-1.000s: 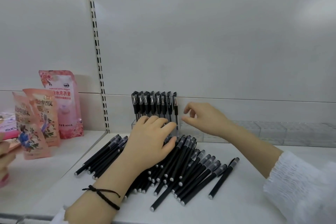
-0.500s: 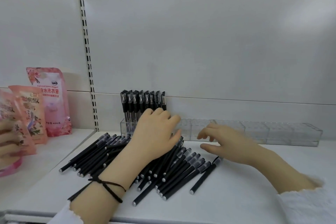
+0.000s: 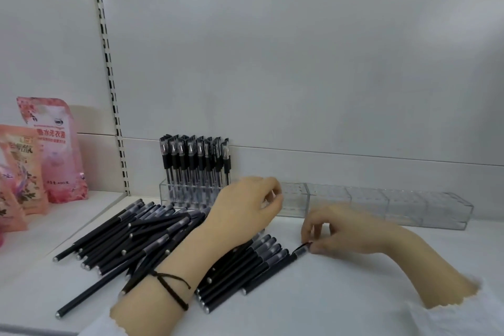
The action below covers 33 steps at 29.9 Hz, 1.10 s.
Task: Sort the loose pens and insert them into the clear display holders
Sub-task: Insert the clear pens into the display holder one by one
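Moved down from the holders (image 3: 381, 200) a moment ago; now pinching with the right hand (image 3: 338, 237) the cap end of the outermost pen (image 3: 272, 267), just right of the left hand (image 3: 245, 209). Probably the next pickup begun. Resting the left hand on the pile (image 3: 131, 237), fingers bent; cannot tell whether gripping anything. Slim, black, grey-banded, lying slantwise.

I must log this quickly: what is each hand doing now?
Left hand: rests on the pile of black pens; grip cannot be told.
Right hand: pinches one black pen.

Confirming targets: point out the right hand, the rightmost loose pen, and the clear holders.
right hand (image 3: 351, 236), head view, back of hand
rightmost loose pen (image 3: 272, 271), head view, mid-barrel
clear holders (image 3: 368, 206), head view, front wall
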Tool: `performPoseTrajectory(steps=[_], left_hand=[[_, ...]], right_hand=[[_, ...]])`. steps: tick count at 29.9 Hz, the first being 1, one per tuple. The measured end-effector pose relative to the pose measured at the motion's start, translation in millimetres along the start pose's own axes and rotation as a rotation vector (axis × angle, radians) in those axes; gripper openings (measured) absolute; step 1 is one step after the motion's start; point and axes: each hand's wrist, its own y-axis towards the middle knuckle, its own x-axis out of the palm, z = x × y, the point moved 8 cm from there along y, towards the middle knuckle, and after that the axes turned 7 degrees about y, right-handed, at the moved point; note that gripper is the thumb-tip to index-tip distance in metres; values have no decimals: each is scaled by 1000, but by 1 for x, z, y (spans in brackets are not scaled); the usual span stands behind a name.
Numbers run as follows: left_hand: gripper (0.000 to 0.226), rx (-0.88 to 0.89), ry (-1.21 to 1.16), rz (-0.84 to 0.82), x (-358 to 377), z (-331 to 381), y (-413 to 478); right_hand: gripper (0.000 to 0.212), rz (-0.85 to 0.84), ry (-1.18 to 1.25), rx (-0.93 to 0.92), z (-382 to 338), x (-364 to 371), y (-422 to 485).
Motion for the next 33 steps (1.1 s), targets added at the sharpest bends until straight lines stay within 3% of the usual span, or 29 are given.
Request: performPoseTrajectory(steps=[3, 7, 10, 16, 22, 33], left_hand=[[17, 6, -140, -75, 13, -2, -4], [27, 12, -300, -210, 28, 3, -12], [22, -69, -376, -193, 29, -2, -12], [12, -320, -833, -197, 25, -23, -10], [7, -585, -1348, -57, 24, -46, -15], [14, -648, -1540, -26, 33, -51, -14]], right_hand=[[10, 24, 72, -21, -5, -1, 3], [10, 186, 315, -69, -13, -12, 5], [10, 286, 418, -115, -18, -16, 6], [10, 409, 684, -112, -19, -15, 12], [11, 153, 250, -80, -27, 16, 13], [18, -20, 155, -115, -32, 27, 13]])
